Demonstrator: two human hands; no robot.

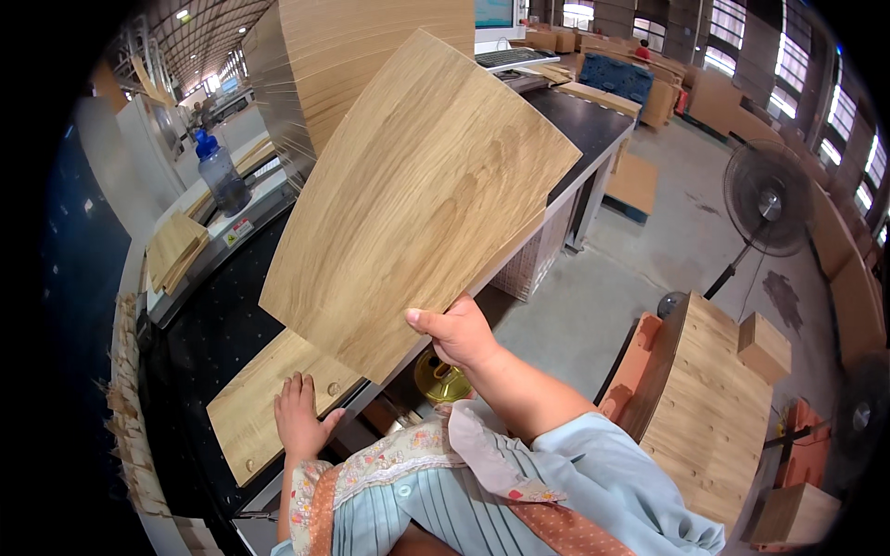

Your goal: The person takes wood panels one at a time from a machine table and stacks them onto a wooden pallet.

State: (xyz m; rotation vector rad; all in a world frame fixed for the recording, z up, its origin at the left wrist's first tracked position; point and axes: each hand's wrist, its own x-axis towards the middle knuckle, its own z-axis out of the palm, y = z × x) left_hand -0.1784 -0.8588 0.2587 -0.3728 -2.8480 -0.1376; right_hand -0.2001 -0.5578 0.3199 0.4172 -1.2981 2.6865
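Note:
A large wood-grain board (426,195) is tilted up in front of me. My right hand (454,331) grips it by its near right edge, the thumb on the face and the fingers hidden behind. Below it, a second wood-grain board (250,408) with round drilled holes lies on the black dotted machine table (199,343). My left hand (301,408) rests flat on that lower board, fingers stretched out, close to one of the holes. The raised board covers part of the lower one's far end.
A tall stack of boards (371,65) stands behind the raised board. A blue-capped bottle (221,176) and small wood pieces (174,248) sit on the left ledge. At the right are a stack of drilled boards (709,408) and a standing fan (768,199). A keyboard (514,57) lies beyond.

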